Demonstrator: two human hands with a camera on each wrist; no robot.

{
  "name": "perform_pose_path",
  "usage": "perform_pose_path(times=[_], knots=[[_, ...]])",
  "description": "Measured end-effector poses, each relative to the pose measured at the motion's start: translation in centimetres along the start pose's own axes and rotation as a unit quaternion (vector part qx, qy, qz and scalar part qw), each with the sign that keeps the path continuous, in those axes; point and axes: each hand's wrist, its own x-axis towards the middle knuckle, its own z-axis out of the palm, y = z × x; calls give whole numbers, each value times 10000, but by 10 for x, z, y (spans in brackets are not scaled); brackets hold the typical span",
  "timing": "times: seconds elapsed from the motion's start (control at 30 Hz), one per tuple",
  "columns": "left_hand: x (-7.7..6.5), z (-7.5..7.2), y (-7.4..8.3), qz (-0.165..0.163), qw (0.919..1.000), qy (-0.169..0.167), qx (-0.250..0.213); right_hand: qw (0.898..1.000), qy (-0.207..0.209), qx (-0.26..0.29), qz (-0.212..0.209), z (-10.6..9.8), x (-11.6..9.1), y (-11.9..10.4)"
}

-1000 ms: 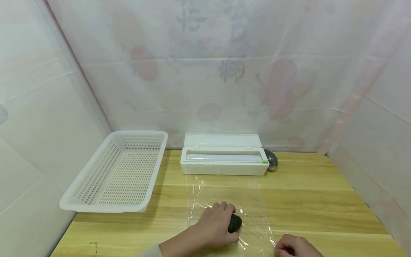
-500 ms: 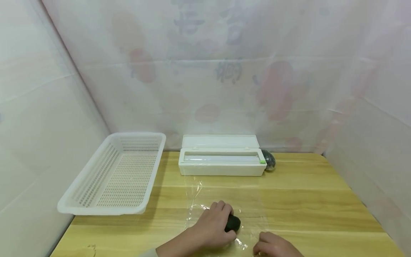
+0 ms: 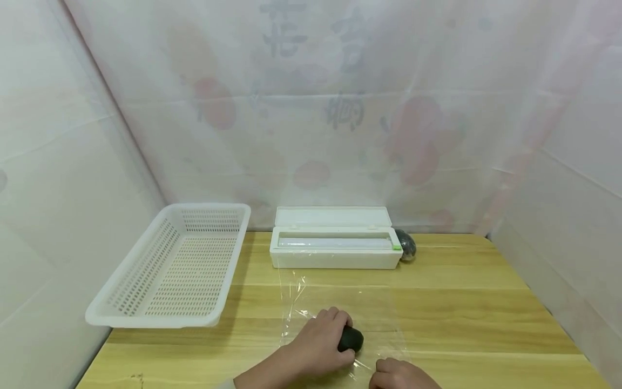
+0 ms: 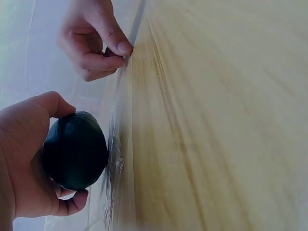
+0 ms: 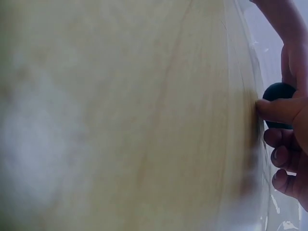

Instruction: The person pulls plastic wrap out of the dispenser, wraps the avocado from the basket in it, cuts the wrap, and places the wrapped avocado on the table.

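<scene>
My left hand point(image 3: 318, 343) grips a dark green avocado point(image 3: 351, 340), thumb and fingers curled round its sides. Beneath it a sheet of clear plastic wrap point(image 3: 376, 313) lies over the wooden table, running back to the white wrap box. Just to the right and nearer the front edge is my right hand point(image 3: 398, 374). In the left wrist view the right hand point(image 4: 96, 41) pinches the edge of the wrap between thumb and curled forefinger. The avocado point(image 5: 279, 91) shows partly behind the right thumb in the right wrist view.
The white wrap box point(image 3: 335, 260) stands at the back with its lid raised and a roll inside. Beside its right end lies a dark, shiny, wrapped-looking round thing point(image 3: 406, 246). A white perforated basket point(image 3: 224, 286) stands at the left. Fabric walls enclose the table point(image 3: 486, 319).
My right hand has moved left along the front, closer to the avocado. The left hand keeps its grip on the avocado in nearly the same place.
</scene>
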Motion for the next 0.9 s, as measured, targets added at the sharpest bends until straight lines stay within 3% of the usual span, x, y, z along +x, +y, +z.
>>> perform_pose_path(times=[0.1, 0.23, 0.33, 0.47, 0.7, 0.9], knots=[[-1, -1, 0, 11, 10000, 28, 45, 9996, -159, 64, 243, -1, 1, -1], [-3, -4, 0, 106, 9999, 27, -12, 9947, -493, 554, 715, -7, 5, -2], [-6, -8, -2, 286, 9996, -18, -83, 9761, -857, 1445, 1382, -19, 14, -3], [-8, -11, -4, 534, 9984, -144, -69, 9468, -997, 2284, 2034, -36, 28, -1], [-11, -13, -5, 676, 9968, -337, -250, 9378, -888, 2320, 2425, -45, 44, 12], [-12, -14, -11, 690, 9957, -552, -294, 9133, -1053, 2593, 2959, -47, 55, 22]])
